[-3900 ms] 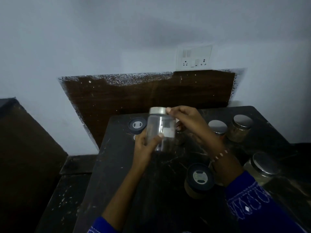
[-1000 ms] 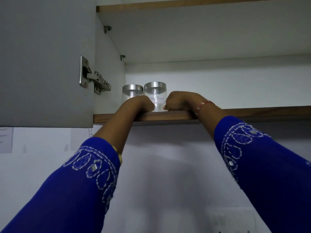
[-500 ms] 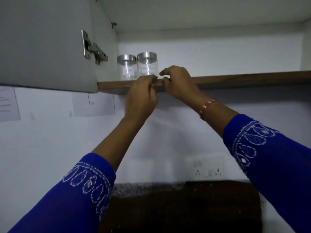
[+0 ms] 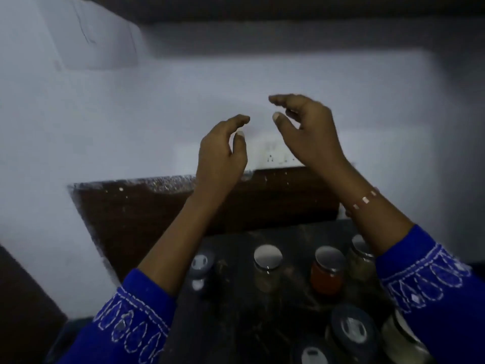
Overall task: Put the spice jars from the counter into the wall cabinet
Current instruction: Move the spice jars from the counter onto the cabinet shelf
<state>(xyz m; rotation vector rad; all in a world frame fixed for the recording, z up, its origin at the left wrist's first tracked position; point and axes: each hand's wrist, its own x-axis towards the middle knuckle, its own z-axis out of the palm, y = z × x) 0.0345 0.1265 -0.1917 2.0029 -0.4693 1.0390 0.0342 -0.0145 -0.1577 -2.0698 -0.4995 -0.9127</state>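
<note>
My left hand (image 4: pixel 221 153) and my right hand (image 4: pixel 307 132) hang in the air in front of the white wall, both empty with curled, parted fingers. Below them, several spice jars stand on the dark counter (image 4: pixel 236 311). A silver-lidded jar of brownish spice (image 4: pixel 267 266) is in the middle. A jar of red spice (image 4: pixel 328 271) stands to its right, and another silver-lidded jar (image 4: pixel 360 256) is partly behind my right sleeve. Dark-lidded jars sit at the left (image 4: pixel 200 266) and at the front right (image 4: pixel 351 329). Only the cabinet's dark underside (image 4: pixel 288 9) shows at the top.
A wall socket plate (image 4: pixel 275 153) sits behind my hands. A dark brown backsplash panel (image 4: pixel 136 211) rises behind the counter. A paper sheet (image 4: pixel 99 48) hangs on the wall at upper left. Another jar (image 4: pixel 401 340) is at the bottom right corner.
Both hands have left the cabinet shelf edge and dropped down, empty. The view has tilted from the cabinet down to the counter, so the two shelved jars are out of sight.
</note>
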